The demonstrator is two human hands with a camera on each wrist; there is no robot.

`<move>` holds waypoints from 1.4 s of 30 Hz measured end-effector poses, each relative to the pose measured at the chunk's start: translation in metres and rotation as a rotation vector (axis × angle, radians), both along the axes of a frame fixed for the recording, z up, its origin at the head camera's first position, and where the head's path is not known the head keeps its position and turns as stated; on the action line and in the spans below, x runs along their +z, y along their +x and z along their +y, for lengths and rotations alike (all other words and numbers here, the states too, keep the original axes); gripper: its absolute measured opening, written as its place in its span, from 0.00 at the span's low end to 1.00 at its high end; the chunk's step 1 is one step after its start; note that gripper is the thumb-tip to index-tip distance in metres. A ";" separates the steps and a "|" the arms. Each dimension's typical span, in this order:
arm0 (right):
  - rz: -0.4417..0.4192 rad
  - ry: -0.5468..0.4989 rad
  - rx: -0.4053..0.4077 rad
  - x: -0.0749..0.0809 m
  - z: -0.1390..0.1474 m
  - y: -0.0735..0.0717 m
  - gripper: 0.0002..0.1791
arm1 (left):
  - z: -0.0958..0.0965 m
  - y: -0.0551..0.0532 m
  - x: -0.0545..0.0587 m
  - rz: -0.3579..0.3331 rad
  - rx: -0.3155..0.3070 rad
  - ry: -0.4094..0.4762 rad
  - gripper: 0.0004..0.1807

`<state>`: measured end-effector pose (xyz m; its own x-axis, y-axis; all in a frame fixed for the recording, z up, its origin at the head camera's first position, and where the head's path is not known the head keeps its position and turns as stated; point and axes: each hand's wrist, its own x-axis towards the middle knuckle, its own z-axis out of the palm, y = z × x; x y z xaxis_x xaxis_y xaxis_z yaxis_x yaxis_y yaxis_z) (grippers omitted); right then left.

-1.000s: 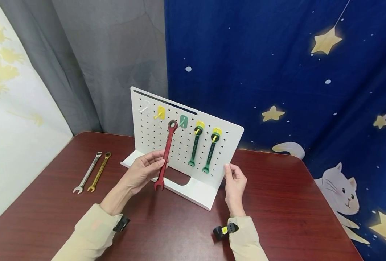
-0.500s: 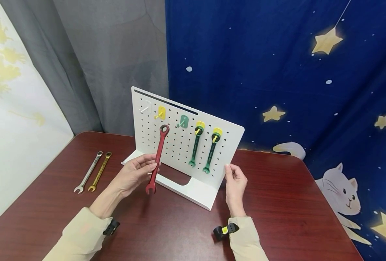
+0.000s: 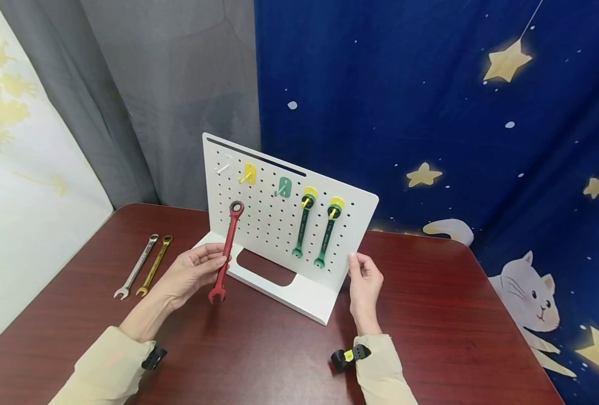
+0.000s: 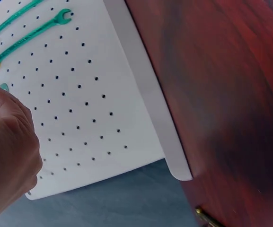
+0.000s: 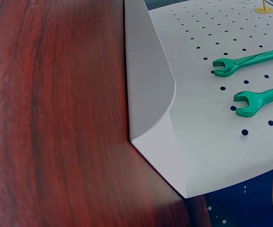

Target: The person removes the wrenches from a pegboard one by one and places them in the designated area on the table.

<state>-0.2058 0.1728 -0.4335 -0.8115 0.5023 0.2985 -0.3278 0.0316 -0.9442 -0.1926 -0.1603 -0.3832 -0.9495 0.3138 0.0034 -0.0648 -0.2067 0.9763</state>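
Note:
My left hand (image 3: 193, 273) pinches a red combination wrench (image 3: 230, 236) around its shaft, ring end up, in front of the left part of a white pegboard stand (image 3: 269, 219). At the board's right edge, my right hand (image 3: 365, 287) holds the edge between thumb and fingers. Two green wrenches (image 3: 302, 228) hang from yellow hooks on the board's right side. A green hook (image 3: 284, 187), a yellow hook (image 3: 249, 174) and a clear hook (image 3: 226, 166) carry nothing. In the left wrist view the hand (image 4: 8, 146) hides most of what it holds.
A silver wrench (image 3: 136, 267) and a gold wrench (image 3: 155, 265) lie side by side on the dark red table (image 3: 279, 360), left of the board. A grey curtain (image 3: 173, 84) and a blue star-patterned curtain (image 3: 380, 101) hang behind.
My left hand has drawn the red wrench leftward and slightly down, away from the green hook. My right hand stays at the board's edge.

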 end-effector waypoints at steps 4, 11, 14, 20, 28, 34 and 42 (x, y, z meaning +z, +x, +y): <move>-0.002 -0.013 0.003 0.000 0.001 -0.001 0.12 | -0.009 -0.002 -0.004 -0.010 0.012 -0.009 0.13; -0.005 -0.027 0.016 0.000 0.001 0.000 0.11 | -0.028 -0.003 -0.010 -0.048 0.024 0.002 0.13; -0.002 -0.029 0.018 0.001 0.000 0.000 0.11 | -0.037 -0.004 -0.013 -0.046 0.015 0.022 0.13; 0.008 -0.013 0.004 0.001 0.000 -0.001 0.11 | -0.055 -0.006 -0.020 -0.058 0.015 0.022 0.15; -0.003 -0.006 -0.002 0.001 0.000 0.000 0.12 | -0.079 -0.008 -0.026 -0.084 0.038 0.009 0.14; -0.015 -0.007 0.000 0.001 0.000 -0.001 0.13 | -0.094 -0.009 -0.030 -0.101 0.051 0.032 0.15; -0.026 -0.001 -0.004 0.000 0.000 0.000 0.12 | -0.112 -0.010 -0.035 -0.112 0.066 0.072 0.15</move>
<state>-0.2062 0.1729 -0.4333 -0.8169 0.5059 0.2772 -0.3032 0.0322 -0.9524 -0.2025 -0.2721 -0.4180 -0.9637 0.2536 -0.0840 -0.1570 -0.2833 0.9461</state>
